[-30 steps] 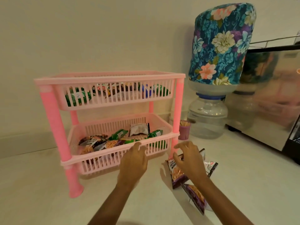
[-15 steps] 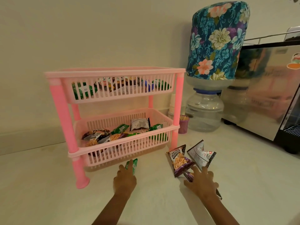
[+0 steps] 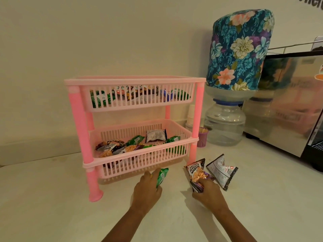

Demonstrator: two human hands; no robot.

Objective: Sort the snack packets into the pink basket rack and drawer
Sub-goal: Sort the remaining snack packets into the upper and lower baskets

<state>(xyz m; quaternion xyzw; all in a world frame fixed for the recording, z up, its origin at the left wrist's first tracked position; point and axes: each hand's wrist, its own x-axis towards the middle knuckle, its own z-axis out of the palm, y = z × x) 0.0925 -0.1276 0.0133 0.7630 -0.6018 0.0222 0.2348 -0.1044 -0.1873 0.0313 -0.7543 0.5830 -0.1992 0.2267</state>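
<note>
A pink two-tier basket rack (image 3: 82,130) stands on the counter against the wall. Several snack packets fill both tiers, top (image 3: 136,96) and bottom (image 3: 122,147). My left hand (image 3: 146,189) is closed around a green packet (image 3: 161,175) just in front of the lower basket. My right hand (image 3: 208,191) grips a purple packet (image 3: 196,187) lying on the counter. A salted peanuts packet (image 3: 196,171) leans upright just beyond that hand. Further right lies a black and white packet (image 3: 222,170).
A water bottle with a floral cover (image 3: 237,49) sits on a clear dispenser base (image 3: 224,124) right of the rack. A small purple cup of toothpicks (image 3: 202,138) stands by the rack's right leg. A shiny metal appliance (image 3: 295,102) fills the right edge.
Both hands dropped from the lower basket's front to the counter. The left hand took up a green packet; the right closed on the purple packet.
</note>
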